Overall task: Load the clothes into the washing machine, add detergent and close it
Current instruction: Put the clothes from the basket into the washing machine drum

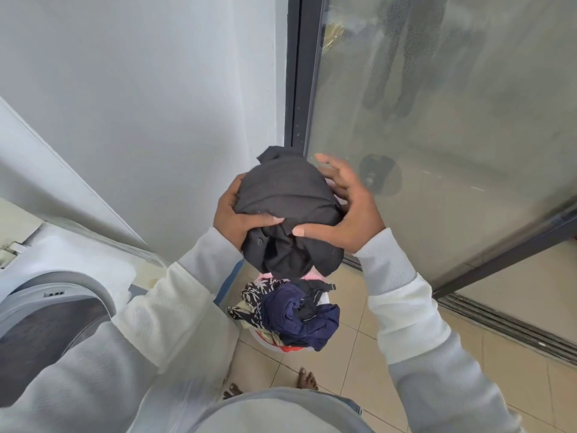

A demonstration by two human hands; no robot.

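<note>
Balled-up black garment bundle (285, 195) has its long axis running away from the person: far end twd the glass door (437, 120), loose near end hanging down over the laundry basket (265, 342) of mixed clothes. Bundle sits btwn both hands, held up in the air. L hand (234, 214) grips its left side, thumb across the front. R hand (349, 210) cups the right side, thumb pressed into the fabric, fingers spread. Washing machine (46, 307) is low left, well apart.

Soft daylight, perhaps edge distortion.
</note>
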